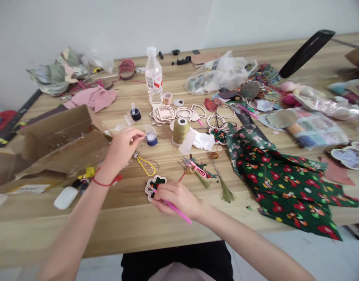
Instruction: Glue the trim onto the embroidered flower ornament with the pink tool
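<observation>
My right hand grips a slim pink pen-like stick. Its tip points at a flower-shaped wooden piece with green and red patterned cloth inside and small pale dots along the rim. That piece lies on the table, partly covered by my fingers. My left hand is raised with thumb and fingertips pinched together, beside a small blue tub of white bits. Whatever is in that pinch is too small to see. A yellow beaded loop lies just below the tub.
An open cardboard box stands at the left. Beyond the tub are a thread cone, wooden frames and a water bottle. Green floral cloth spreads to the right, past pink scissors and tassels.
</observation>
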### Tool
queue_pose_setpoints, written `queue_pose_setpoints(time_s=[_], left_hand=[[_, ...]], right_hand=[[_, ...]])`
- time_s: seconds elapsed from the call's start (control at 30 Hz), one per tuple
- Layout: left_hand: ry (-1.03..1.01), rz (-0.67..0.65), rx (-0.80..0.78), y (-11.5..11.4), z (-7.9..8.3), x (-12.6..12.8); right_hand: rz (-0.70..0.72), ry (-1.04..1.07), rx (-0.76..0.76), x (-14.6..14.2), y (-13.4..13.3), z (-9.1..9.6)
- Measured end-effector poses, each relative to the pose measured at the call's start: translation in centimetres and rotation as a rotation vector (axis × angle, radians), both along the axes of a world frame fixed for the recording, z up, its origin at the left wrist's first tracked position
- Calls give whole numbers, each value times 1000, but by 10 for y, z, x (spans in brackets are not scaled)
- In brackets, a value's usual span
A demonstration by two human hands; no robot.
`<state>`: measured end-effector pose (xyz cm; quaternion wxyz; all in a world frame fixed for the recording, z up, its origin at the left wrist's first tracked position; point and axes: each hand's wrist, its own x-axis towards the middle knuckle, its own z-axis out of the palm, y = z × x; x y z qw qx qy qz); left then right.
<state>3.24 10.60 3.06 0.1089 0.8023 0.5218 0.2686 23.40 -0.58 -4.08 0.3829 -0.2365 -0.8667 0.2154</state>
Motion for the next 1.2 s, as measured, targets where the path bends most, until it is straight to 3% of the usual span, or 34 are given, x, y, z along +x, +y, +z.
queue_pose_setpoints(time_s=[0.1, 0.23, 0.5, 0.9, 1.2], left_hand=[[84, -28, 56, 20, 11, 14], [376, -39, 7, 43, 13, 26], [572, -62, -63, 53, 5, 33], [627, -48, -103, 61, -5, 40], [511, -38, -154, 76, -14, 41]], right_hand=[[6, -14, -8, 1, 0, 1], [-6, 28, 9, 1, 1, 2], [-15, 0, 17, 0, -2, 0], [-13, -50, 58, -1, 0, -3], [-15, -81, 48, -1, 5, -8]])
